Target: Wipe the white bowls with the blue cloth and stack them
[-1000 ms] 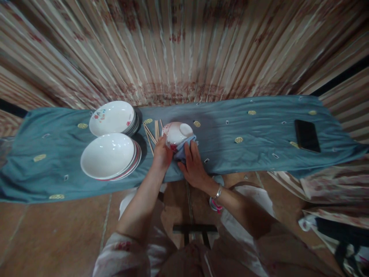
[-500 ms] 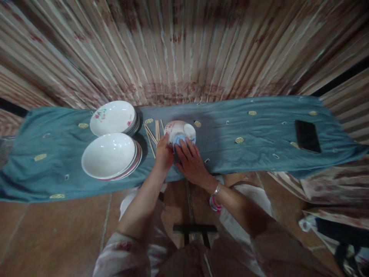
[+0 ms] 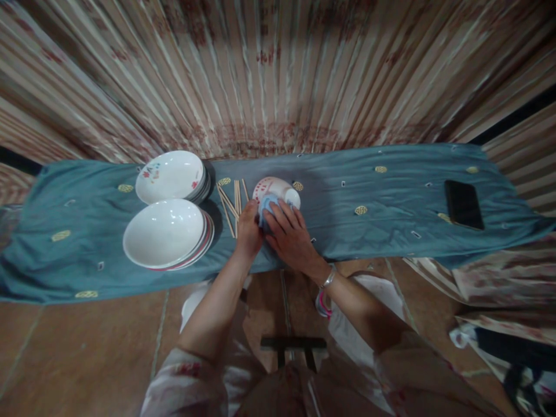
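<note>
Worktop (image 3: 391, 200): showing teal w/ yellow oval prints (image 3: 361, 210), stretching wide L to R.
L hand (image 3: 249, 231): gripping near-L side of bowl (image 3: 270, 185), curling round it; hiding own fingertips, so can't tell exact finger placing.
R hand (image 3: 290, 233): holding blue cloth (image 3: 266, 204) under half-bent, slightly spread fingers; pressing cloth vs bowl's outer wall, covering much of both.
Bowl: tilting on its side approx mid-worktop, facing foot ring R; showing red pattern on white; can't tell if touching worktop.
Front stack (image 3: 163, 234): sitting at L nr worktop's near edge, showing plain white bowl on top, red bands below.
Back stack (image 3: 171, 178): sitting just behind front stack, showing floral print on top dish.
Chopsticks (image 3: 237, 200): lying loose btwn L hand & both stacks, some crossing, some running side by side; standing in way on that side.
Black phone-like slab (image 3: 464, 204): lying flat far R, well apart from hands.
Bracelet (image 3: 329, 276): circling R wrist.
Curtain (image 3: 282, 87): hanging pleated behind worktop.
Black bar (image 3: 293, 343): showing btwn knees, above tiled floor (image 3: 108, 341).
Dark bundle (image 3: 516, 350): lying lower R, too dim to make out.
</note>
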`<state>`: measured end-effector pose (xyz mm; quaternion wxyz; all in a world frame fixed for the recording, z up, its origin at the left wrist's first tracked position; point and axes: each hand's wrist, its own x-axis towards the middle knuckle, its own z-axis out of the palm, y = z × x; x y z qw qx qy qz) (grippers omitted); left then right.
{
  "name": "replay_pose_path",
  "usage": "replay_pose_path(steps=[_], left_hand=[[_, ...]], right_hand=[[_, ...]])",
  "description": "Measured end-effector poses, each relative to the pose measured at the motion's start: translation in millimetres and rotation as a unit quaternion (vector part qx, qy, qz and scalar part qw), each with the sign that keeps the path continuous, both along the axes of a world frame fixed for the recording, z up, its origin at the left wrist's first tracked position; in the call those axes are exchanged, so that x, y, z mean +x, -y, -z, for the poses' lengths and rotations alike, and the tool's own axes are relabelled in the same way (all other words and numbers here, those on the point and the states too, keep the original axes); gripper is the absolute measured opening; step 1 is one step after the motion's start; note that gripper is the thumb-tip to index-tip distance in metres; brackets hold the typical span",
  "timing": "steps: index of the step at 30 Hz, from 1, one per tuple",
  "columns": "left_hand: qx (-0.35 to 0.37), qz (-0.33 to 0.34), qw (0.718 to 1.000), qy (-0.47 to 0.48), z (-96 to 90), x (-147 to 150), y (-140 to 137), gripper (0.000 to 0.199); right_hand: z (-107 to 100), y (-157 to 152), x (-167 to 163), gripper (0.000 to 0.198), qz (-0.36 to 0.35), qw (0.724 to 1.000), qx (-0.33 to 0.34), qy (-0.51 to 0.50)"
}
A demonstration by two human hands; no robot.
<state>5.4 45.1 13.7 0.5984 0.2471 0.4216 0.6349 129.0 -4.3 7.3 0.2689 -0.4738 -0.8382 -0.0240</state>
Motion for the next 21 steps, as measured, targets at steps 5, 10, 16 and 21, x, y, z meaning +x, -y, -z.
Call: replay_pose_path(steps=[5,10,16,21], left_hand=[[0.013,-0.008,1.000,-0.002,-1.4,4,1,0.022],[0.013,0.000,1.000,-0.015,-0.7,4,1,0.019],[0.051,0.034,0.998,-0.010,2.6,3,0,0.022],[0.080,0.058,0.995,-0.004,4.0,4,0,0.031]], right_hand=[[-7,-9,3,0.054,0.013,1.000,-0.001,-0.026],[-14,-18,7,0.057,0.031,0.998,-0.014,-0.050],[-15,-24,11,0.057,0.028,0.997,-0.022,-0.074],[-14,-27,14,0.056,0.039,0.996,-0.016,-0.084]])
